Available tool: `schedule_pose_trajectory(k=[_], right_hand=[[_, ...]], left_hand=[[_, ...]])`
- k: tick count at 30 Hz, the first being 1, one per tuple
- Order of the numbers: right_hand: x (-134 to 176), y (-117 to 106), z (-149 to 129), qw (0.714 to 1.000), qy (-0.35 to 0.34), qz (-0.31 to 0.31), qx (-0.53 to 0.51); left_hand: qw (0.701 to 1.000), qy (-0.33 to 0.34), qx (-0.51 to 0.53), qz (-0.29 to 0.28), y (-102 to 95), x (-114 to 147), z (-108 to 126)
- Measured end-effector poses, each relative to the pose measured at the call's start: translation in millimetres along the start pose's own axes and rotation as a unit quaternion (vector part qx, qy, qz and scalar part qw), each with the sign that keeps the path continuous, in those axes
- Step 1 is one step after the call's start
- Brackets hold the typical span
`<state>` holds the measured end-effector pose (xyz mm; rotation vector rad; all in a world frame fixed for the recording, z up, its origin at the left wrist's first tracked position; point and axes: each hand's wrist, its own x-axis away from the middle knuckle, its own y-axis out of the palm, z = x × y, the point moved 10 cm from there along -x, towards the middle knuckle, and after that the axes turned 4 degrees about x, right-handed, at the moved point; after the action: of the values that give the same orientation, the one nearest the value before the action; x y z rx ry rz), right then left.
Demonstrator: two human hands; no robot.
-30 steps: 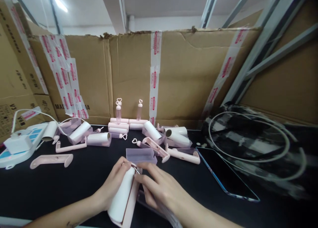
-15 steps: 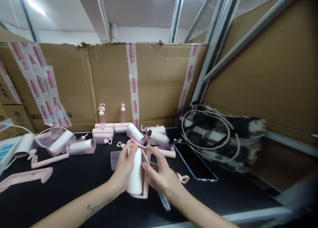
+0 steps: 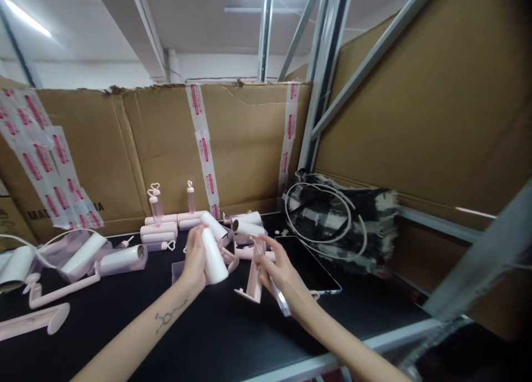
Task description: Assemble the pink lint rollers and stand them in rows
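My left hand (image 3: 194,258) is closed around a white paper roll (image 3: 215,260), held tilted above the black table. Between the fingers of my right hand (image 3: 279,263) is a pink plastic roller frame (image 3: 252,279) with a flat end piece at its bottom. That same hand also grips a slim tool with a clear handle (image 3: 281,300); its tip is hard to make out. A gap separates the roll from the frame. Behind the roll, a pink curved part (image 3: 231,259) shows, partly hidden.
White rolls in lilac covers (image 3: 122,260) and loose pink handles (image 3: 70,290) lie to the left. Small heart-topped tubes (image 3: 155,207) stand on pink pieces at the back. A dark tablet (image 3: 310,265) lies right, before a coiled white cable (image 3: 349,227). Cardboard (image 3: 158,143) walls the back.
The white roll has come away from the pink frame and moved left in my left hand. My right hand has kept the frame and the tool. The view has turned right.
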<state>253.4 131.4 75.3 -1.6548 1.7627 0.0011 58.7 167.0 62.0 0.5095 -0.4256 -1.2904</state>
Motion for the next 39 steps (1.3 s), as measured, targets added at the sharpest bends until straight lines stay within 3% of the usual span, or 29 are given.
schedule_pose_trajectory(k=[4, 6, 7, 8, 10, 12, 14, 16, 18, 21, 30, 39], right_hand=[[1.4, 12.2, -4.3, 0.991, -0.096, -0.056, 0.07], [-0.1, 17.2, -15.1, 0.975, -0.161, -0.078, 0.133], [-2.1, 17.2, -21.6, 0.967, -0.183, -0.078, 0.162], [-5.4, 14.8, -28.8, 0.963, -0.193, -0.069, 0.178], [-12.0, 10.5, -49.1, 0.962, -0.207, -0.054, 0.167], [-17.2, 13.5, -74.3, 0.97, -0.217, -0.067, 0.085], [-17.7, 29.5, -101.2, 0.964, -0.241, -0.116, -0.001], [-14.5, 50.7, -121.0, 0.949, -0.266, -0.163, -0.047], [-11.1, 68.2, -128.2, 0.942, -0.276, -0.183, -0.054], [-8.1, 81.8, -121.1, 0.944, -0.268, -0.185, -0.054], [-2.1, 85.4, -105.8, 0.944, -0.219, -0.206, -0.136], [3.0, 83.6, -104.9, 0.949, -0.237, -0.185, -0.096]], left_hand=[[0.993, 0.07, -0.09, 0.002, -34.5, -2.6, 45.8], [0.969, 0.129, -0.209, -0.016, -44.9, 1.7, 71.4], [0.936, 0.172, -0.305, -0.024, -46.2, 6.2, 83.6], [0.883, 0.218, -0.415, -0.03, -44.6, 12.0, 92.9], [0.737, 0.29, -0.609, -0.043, -35.6, 24.2, 97.4], [0.622, 0.326, -0.709, -0.062, -27.4, 33.4, 89.9], [0.551, 0.347, -0.754, -0.081, -19.8, 40.3, 80.7], [0.514, 0.355, -0.776, -0.088, -15.1, 44.2, 75.6], [0.497, 0.353, -0.788, -0.087, -12.8, 46.0, 74.1], [0.494, 0.352, -0.789, -0.093, -10.6, 47.9, 74.6], [0.504, 0.322, -0.793, -0.116, -11.9, 46.4, 63.2], [0.529, 0.315, -0.778, -0.126, -13.8, 44.8, 59.9]])
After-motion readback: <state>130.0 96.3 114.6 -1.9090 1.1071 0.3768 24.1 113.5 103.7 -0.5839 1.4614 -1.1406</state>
